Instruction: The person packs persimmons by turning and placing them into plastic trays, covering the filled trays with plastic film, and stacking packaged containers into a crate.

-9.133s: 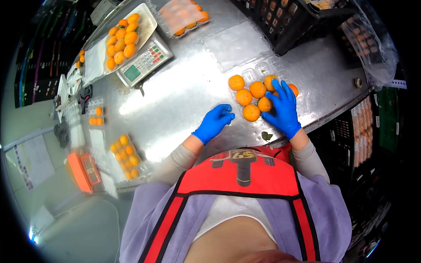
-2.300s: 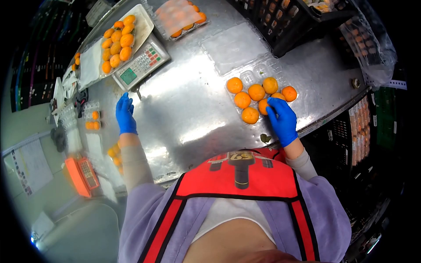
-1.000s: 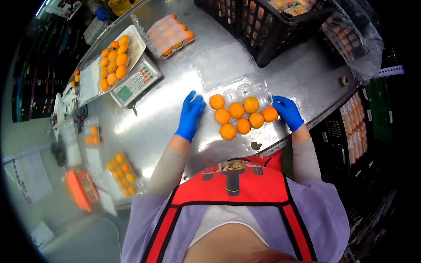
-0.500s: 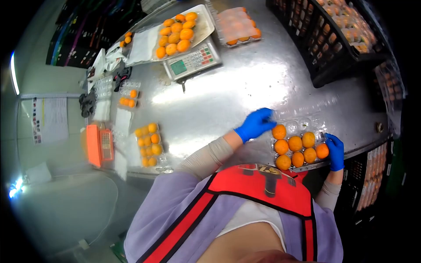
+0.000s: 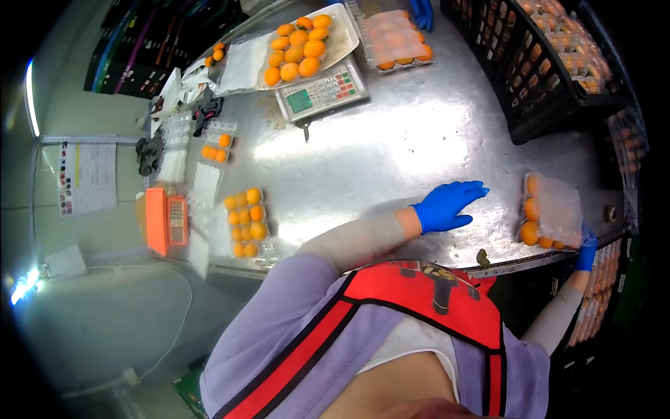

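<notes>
Over the middle of the steel table, my left hand in a blue glove has its fingers stretched out and holds nothing. A clear plastic tray of oranges, with its white-padded lid folded over the fruit, lies near the table's right edge. My right hand, also gloved in blue, is at the tray's lower right corner, its fingers mostly hidden behind the tray. A green leaf lies at the front edge between my hands.
Oranges in a tray rest on a scale. Beside it is a covered orange pack, with a co-worker's blue glove at its far side. A black crate of packs stands back right; another tray sits front left.
The tray's lid has been folded over the oranges and the tray has moved right with my right hand. My left hand has come away from it. A co-worker's glove has appeared at the top.
</notes>
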Tool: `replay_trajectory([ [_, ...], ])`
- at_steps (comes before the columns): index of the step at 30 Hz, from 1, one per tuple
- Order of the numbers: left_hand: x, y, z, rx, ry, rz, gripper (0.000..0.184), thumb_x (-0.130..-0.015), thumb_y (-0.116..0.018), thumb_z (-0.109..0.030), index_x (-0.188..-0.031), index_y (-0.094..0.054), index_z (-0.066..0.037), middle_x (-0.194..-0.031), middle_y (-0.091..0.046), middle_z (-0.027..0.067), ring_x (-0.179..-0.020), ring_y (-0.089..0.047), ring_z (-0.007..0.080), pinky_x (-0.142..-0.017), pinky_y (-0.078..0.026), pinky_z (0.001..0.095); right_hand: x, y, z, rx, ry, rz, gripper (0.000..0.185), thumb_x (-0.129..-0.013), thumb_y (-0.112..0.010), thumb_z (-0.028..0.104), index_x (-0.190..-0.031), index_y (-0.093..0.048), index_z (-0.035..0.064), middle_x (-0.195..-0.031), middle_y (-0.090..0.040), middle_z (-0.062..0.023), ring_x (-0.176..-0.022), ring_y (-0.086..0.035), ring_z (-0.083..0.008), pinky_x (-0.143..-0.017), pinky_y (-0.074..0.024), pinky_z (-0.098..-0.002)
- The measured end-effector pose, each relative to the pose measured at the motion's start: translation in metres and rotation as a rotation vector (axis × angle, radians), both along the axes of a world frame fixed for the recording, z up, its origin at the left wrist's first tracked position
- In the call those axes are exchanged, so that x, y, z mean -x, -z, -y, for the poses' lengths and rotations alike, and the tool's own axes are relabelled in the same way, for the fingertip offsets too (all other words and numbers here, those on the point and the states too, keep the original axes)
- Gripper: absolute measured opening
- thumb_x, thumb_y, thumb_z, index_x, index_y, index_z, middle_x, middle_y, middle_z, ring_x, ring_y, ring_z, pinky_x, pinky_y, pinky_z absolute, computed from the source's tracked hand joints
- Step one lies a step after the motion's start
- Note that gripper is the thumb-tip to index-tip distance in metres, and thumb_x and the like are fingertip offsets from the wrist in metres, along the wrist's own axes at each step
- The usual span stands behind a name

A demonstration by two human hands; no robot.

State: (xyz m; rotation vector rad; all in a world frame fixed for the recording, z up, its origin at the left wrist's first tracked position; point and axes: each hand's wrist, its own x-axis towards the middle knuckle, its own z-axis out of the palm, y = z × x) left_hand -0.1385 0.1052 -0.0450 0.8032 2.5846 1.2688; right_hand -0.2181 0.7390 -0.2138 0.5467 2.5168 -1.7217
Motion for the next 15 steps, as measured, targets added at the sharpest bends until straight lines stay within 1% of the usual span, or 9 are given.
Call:
replay_trajectory([
  [3, -0.009, 0.006, 0.018, 0.043, -0.050, 0.100, 0.064, -0.078, -0.062, -0.020, -0.137, -0.038, -0.014, -0.137, -0.041, 0.0156, -0.123, -0.042, 0.0344, -0.103, -0.035, 0.0420, 0.036, -0.008, -0.034, -0.148, 0.068, -0.003, 0.035, -0.091, -0.052, 0.021, -0.117, -0.054, -0.0023, -0.111, -0.058, -0.0107, -0.097, -0.055, -0.0188, -0.085, -0.0440, -0.0317],
  [6, -0.021, 0.018, 0.040, 0.048, -0.123, 0.073, 0.063, -0.078, -0.062, -0.021, -0.137, -0.038, -0.014, -0.137, -0.041, 0.0156, -0.124, -0.041, 0.0335, -0.103, -0.034, 0.0413, 0.067, -0.015, -0.062, -0.253, 0.122, 0.022, 0.039, -0.092, -0.050, 0.022, -0.123, -0.050, -0.0024, -0.119, -0.055, -0.0122, -0.104, -0.052, -0.0192, -0.090, -0.0415, -0.0318],
  [8, -0.028, 0.022, 0.057, 0.025, -0.157, 0.064, 0.058, -0.081, -0.063, -0.023, -0.134, -0.042, -0.013, -0.136, -0.042, 0.0153, -0.124, -0.042, 0.0325, -0.103, -0.035, 0.0399, 0.081, -0.025, -0.071, -0.299, 0.136, 0.018, 0.042, -0.093, -0.049, 0.024, -0.127, -0.047, -0.0025, -0.124, -0.052, -0.0132, -0.108, -0.050, -0.0195, -0.094, -0.0398, -0.0319],
  [10, -0.034, 0.024, 0.071, -0.008, -0.275, 0.077, 0.054, -0.082, -0.065, -0.023, -0.131, -0.046, -0.012, -0.134, -0.045, 0.0145, -0.122, -0.044, 0.0321, -0.101, -0.038, 0.0388, 0.087, -0.045, -0.064, -0.328, 0.124, -0.085, 0.045, -0.094, -0.048, 0.025, -0.130, -0.044, -0.0025, -0.129, -0.050, -0.0142, -0.113, -0.049, -0.0198, -0.097, -0.0380, -0.0320],
  [11, -0.037, 0.021, 0.076, -0.025, -0.329, 0.056, 0.050, -0.082, -0.066, -0.019, -0.128, -0.049, -0.010, -0.131, -0.048, 0.0131, -0.119, -0.049, 0.0295, -0.097, -0.041, 0.0370, 0.083, -0.066, -0.039, -0.340, 0.104, -0.205, 0.045, -0.093, -0.049, 0.023, -0.131, -0.044, -0.0021, -0.131, -0.048, -0.0131, -0.114, -0.048, -0.0191, -0.098, -0.0374, -0.0318],
  [12, -0.039, 0.015, 0.081, -0.030, -0.322, 0.059, 0.050, -0.082, -0.066, -0.019, -0.128, -0.049, -0.010, -0.131, -0.048, 0.0131, -0.119, -0.049, 0.0295, -0.097, -0.041, 0.0370, 0.078, -0.095, -0.001, -0.356, 0.080, -0.325, 0.046, -0.093, -0.051, 0.021, -0.132, -0.043, -0.0016, -0.133, -0.047, -0.0120, -0.116, -0.047, -0.0184, -0.098, -0.0368, -0.0316],
  [13, -0.041, 0.008, 0.084, -0.076, -0.387, 0.169, 0.049, -0.082, -0.066, -0.017, -0.127, -0.050, -0.010, -0.130, -0.049, 0.0125, -0.117, -0.050, 0.0281, -0.095, -0.042, 0.0360, 0.073, -0.126, 0.038, -0.375, 0.054, -0.441, 0.046, -0.092, -0.052, 0.019, -0.133, -0.043, -0.0012, -0.134, -0.045, -0.0109, -0.117, -0.046, -0.0178, -0.099, -0.0362, -0.0315],
  [14, -0.043, 0.003, 0.087, -0.127, -0.439, 0.281, 0.048, -0.082, -0.066, -0.015, -0.126, -0.051, -0.009, -0.129, -0.050, 0.0120, -0.115, -0.052, 0.0267, -0.094, -0.043, 0.0351, 0.072, -0.144, 0.067, -0.282, 0.171, -0.500, 0.047, -0.090, -0.056, 0.018, -0.130, -0.044, -0.0033, -0.131, -0.049, -0.0138, -0.115, -0.048, -0.0206, -0.099, -0.0354, -0.0318],
  [15, -0.044, 0.003, 0.090, -0.110, -0.442, 0.257, 0.046, -0.082, -0.066, -0.014, -0.126, -0.051, -0.008, -0.128, -0.051, 0.0119, -0.114, -0.053, 0.0257, -0.093, -0.044, 0.0344, 0.070, -0.174, 0.108, -0.383, 0.231, -0.588, 0.047, -0.089, -0.058, 0.015, -0.130, -0.044, -0.0040, -0.131, -0.049, -0.0144, -0.117, -0.047, -0.0209, -0.100, -0.0348, -0.0318],
])
